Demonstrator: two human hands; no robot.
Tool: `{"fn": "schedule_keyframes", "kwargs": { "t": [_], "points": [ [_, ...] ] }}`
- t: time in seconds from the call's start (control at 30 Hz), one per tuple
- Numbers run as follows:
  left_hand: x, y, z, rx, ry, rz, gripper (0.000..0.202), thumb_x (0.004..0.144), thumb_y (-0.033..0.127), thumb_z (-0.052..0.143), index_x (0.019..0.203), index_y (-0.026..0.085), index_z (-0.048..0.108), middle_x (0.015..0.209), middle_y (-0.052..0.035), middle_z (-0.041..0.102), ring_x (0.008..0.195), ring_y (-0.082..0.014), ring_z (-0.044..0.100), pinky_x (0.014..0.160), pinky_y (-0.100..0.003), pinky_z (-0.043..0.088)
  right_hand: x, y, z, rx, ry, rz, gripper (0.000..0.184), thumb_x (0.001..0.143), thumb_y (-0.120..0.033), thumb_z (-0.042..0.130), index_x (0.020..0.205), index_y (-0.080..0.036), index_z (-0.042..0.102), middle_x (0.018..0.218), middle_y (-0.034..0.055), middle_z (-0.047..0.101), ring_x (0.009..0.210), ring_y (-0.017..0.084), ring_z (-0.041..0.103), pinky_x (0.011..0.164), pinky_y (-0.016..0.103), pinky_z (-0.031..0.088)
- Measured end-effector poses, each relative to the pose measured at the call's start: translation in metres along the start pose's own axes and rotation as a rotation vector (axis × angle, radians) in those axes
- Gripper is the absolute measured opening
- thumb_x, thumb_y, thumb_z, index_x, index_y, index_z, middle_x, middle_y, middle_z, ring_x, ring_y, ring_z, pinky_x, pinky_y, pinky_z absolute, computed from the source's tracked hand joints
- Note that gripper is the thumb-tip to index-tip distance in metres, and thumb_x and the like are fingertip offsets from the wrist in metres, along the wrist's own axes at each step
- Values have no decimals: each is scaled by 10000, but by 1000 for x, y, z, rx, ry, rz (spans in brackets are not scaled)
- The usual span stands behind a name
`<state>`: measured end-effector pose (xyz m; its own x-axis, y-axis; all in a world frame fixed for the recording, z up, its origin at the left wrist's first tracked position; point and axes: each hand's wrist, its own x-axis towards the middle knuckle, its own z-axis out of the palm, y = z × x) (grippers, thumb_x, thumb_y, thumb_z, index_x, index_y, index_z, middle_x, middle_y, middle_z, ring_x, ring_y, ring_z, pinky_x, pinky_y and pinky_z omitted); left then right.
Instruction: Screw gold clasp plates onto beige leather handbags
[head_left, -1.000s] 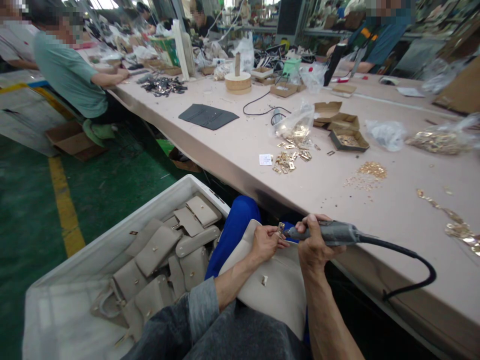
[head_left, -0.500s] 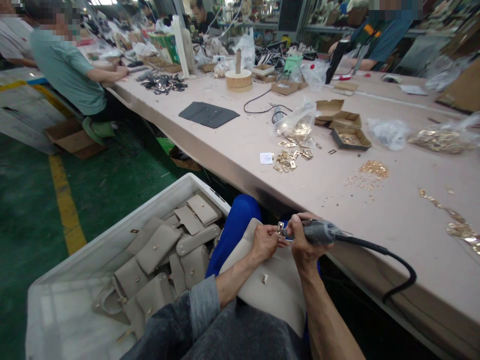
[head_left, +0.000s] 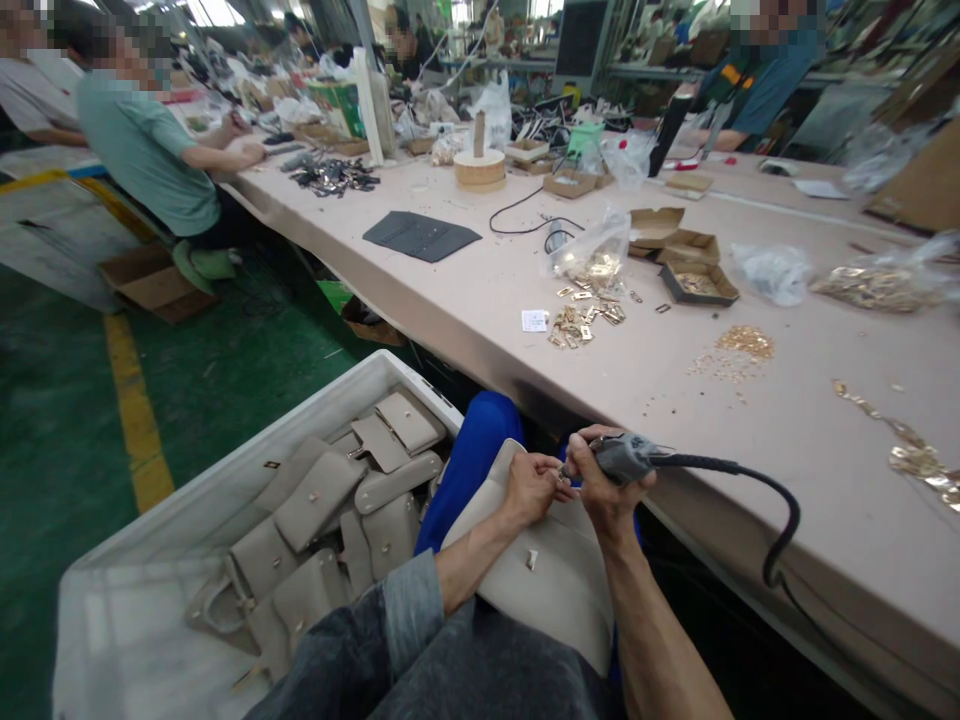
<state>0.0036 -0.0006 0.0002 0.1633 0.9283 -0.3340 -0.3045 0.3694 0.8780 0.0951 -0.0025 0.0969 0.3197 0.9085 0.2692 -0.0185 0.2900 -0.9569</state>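
Observation:
A beige handbag (head_left: 566, 590) rests on my lap with its flap raised, and a small metal turn lock (head_left: 531, 560) shows on its front. At the flap's far edge, my left hand (head_left: 534, 488) is closed, its fingertips pinching a small metal fitting that they mostly hide. My right hand (head_left: 609, 495) wraps around a grey electric screwdriver (head_left: 628, 456) with a black cord. The screwdriver's tip points left and meets the fitting at my left fingertips. Whether it touches a screw is hidden.
At my left stands a white bin (head_left: 247, 465) holding several beige bags (head_left: 319, 495). On the table (head_left: 652, 370) lie gold rectangular fittings (head_left: 577, 322), small gold pieces (head_left: 742, 342), an open cardboard box (head_left: 697, 282) and a dark sheet (head_left: 421, 236). A co-worker (head_left: 142, 150) sits at far left.
The screwdriver and my right hand have shifted slightly left, and the screwdriver's angle has changed. The metal fitting, visible before, is now mostly covered. My left hand stays at the flap edge.

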Motion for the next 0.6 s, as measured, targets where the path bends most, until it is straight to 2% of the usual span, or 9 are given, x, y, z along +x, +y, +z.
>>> {"fn": "schedule_keyframes", "kwargs": {
  "t": [0.1, 0.17, 0.37, 0.47, 0.53, 0.6],
  "points": [
    [-3, 1, 1, -1, -5, 10, 361, 746, 382, 801, 928, 87, 699, 711, -112, 750, 592, -239, 758, 550, -307, 615, 8, -4, -6, 162, 22, 21, 208, 802, -282, 822, 853, -191, 642, 631, -39, 595, 454, 121, 547, 462, 279, 457],
    [-4, 0, 2, 5, -13, 41, 364, 791, 392, 776, 982, 92, 696, 771, -119, 765, 620, -241, 771, 561, -301, 618, 14, -9, -13, 264, 88, 3, 197, 789, -249, 813, 860, -189, 638, 644, -43, 600, 455, 119, 549, 489, 289, 467],
    [-3, -6, 2, 22, -8, 77, 363, 856, 456, 739, 907, 98, 707, 838, -132, 762, 685, -252, 792, 581, -285, 626, 26, -38, -42, 300, 235, -57, 147, 738, -191, 757, 799, -196, 623, 584, -56, 577, 433, 102, 495, 522, 286, 459],
    [-4, -4, 1, 6, 0, 77, 360, 855, 431, 750, 950, 85, 725, 868, -144, 773, 699, -246, 795, 592, -271, 626, 41, -49, -71, 318, 345, -137, 126, 687, -146, 692, 764, -208, 613, 595, -35, 581, 435, 117, 491, 501, 302, 450],
    [-6, -2, 1, -1, 4, 81, 353, 845, 414, 768, 960, 82, 734, 878, -149, 780, 698, -241, 795, 592, -262, 626, 59, -50, -101, 376, 461, -161, 126, 667, -97, 605, 707, -215, 585, 586, -23, 552, 431, 120, 475, 473, 306, 430],
    [-8, 1, 1, -1, 13, 93, 329, 838, 398, 776, 926, 83, 736, 856, -151, 783, 672, -234, 790, 566, -251, 617, 80, -47, -136, 458, 625, -118, 171, 705, -70, 500, 637, -212, 566, 595, -1, 522, 430, 118, 475, 446, 310, 406]
  ]
}}
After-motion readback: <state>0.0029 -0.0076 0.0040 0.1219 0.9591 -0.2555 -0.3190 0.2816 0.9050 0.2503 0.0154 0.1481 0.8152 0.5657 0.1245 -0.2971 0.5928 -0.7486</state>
